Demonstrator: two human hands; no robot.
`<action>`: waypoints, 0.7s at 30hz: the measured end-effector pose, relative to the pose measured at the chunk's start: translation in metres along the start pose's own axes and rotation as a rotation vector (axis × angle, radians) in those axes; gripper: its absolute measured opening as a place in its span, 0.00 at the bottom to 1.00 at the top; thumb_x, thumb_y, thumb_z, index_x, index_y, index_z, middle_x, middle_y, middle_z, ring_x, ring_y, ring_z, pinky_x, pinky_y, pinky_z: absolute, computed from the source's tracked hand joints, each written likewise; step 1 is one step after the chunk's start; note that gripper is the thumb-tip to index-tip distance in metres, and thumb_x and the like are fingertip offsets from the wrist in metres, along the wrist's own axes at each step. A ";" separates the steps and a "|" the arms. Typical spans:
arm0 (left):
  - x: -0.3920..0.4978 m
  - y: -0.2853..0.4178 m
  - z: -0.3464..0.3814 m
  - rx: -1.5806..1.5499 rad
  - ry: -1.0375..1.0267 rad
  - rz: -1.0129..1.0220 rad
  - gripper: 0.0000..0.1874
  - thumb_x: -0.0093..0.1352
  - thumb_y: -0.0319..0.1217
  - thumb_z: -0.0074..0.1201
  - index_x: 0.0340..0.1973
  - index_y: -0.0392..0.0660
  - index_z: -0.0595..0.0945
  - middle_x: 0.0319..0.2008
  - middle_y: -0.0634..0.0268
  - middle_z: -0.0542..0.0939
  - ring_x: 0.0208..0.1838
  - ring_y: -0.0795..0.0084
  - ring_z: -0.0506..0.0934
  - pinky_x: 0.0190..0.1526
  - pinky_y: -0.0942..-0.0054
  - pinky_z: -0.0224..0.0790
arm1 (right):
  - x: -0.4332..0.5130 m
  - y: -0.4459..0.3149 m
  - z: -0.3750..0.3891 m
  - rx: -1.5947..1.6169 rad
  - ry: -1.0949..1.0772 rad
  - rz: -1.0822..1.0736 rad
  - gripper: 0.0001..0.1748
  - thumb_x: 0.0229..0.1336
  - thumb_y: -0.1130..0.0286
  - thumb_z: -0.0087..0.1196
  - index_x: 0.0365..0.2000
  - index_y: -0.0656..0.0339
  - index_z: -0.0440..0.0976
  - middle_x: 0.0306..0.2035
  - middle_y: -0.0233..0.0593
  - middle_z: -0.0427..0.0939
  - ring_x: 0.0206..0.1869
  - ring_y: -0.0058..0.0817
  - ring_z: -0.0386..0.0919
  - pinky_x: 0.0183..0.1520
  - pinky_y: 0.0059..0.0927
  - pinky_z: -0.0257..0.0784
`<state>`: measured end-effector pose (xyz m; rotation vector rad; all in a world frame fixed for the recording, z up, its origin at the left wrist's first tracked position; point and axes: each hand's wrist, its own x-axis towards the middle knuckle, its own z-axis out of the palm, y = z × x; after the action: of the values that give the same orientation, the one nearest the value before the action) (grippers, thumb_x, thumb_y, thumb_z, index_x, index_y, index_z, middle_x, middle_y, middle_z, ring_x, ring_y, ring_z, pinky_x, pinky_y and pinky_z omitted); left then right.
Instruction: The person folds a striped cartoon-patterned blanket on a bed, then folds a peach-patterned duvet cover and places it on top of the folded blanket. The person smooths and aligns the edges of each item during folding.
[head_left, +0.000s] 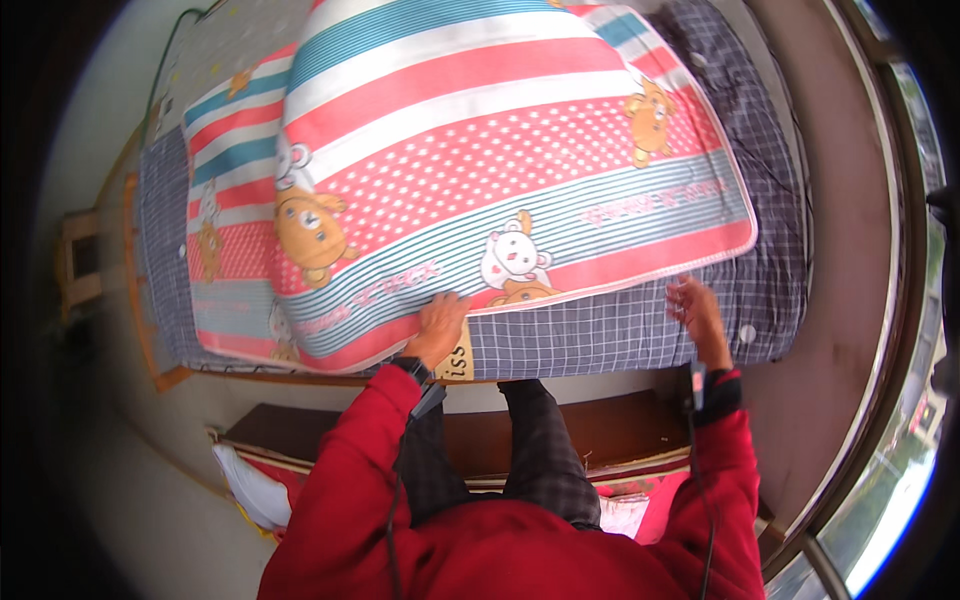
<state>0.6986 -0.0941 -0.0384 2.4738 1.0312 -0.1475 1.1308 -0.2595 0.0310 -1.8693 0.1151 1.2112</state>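
A pink, white and blue striped bed mat (465, 165) with cartoon bears lies rumpled in front of me, a big raised fold in its middle. My left hand (440, 326) is on its near hem, fingers over the top side and thumb hidden; it appears to grip the edge. Just below the hem on the right, my right hand (697, 315) is held with loosely bent fingers apart and nothing in it. Under the mat shows a dark grey checked quilted pad (570, 345). A beige patch with lettering (457, 360) sits below my left hand.
A wooden bed frame (142, 300) borders the pad at the left. Windows (892, 450) and a brown ledge (847, 300) run along the right. Below the bed edge is a dark brown board (622, 427), with a white cloth bundle (255, 487) at its left.
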 end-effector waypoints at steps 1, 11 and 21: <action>0.002 -0.002 -0.001 -0.027 -0.026 0.017 0.16 0.57 0.19 0.50 0.40 0.47 0.78 0.34 0.61 0.75 0.42 0.54 0.74 0.39 0.55 0.67 | -0.008 0.011 0.018 -0.098 -0.085 0.015 0.27 0.60 0.52 0.54 0.54 0.60 0.71 0.42 0.39 0.80 0.41 0.30 0.80 0.38 0.34 0.78; -0.023 0.020 -0.011 -0.258 -0.017 -0.059 0.15 0.59 0.21 0.50 0.42 0.46 0.78 0.38 0.61 0.73 0.47 0.56 0.72 0.43 0.59 0.68 | -0.081 0.021 0.207 -0.644 -0.730 -0.172 0.18 0.65 0.64 0.52 0.49 0.66 0.74 0.36 0.39 0.81 0.34 0.23 0.80 0.33 0.23 0.75; -0.143 -0.061 -0.082 -0.628 0.305 -0.248 0.24 0.57 0.12 0.44 0.48 0.42 0.78 0.45 0.55 0.75 0.50 0.50 0.73 0.51 0.59 0.68 | -0.178 -0.012 0.392 -0.860 -0.833 -1.189 0.31 0.53 0.75 0.59 0.59 0.55 0.64 0.53 0.46 0.70 0.54 0.46 0.72 0.50 0.41 0.75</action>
<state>0.5484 -0.1122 0.0506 1.8250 1.2702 0.4288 0.7721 -0.0389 0.1223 -1.3736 -1.9134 1.0395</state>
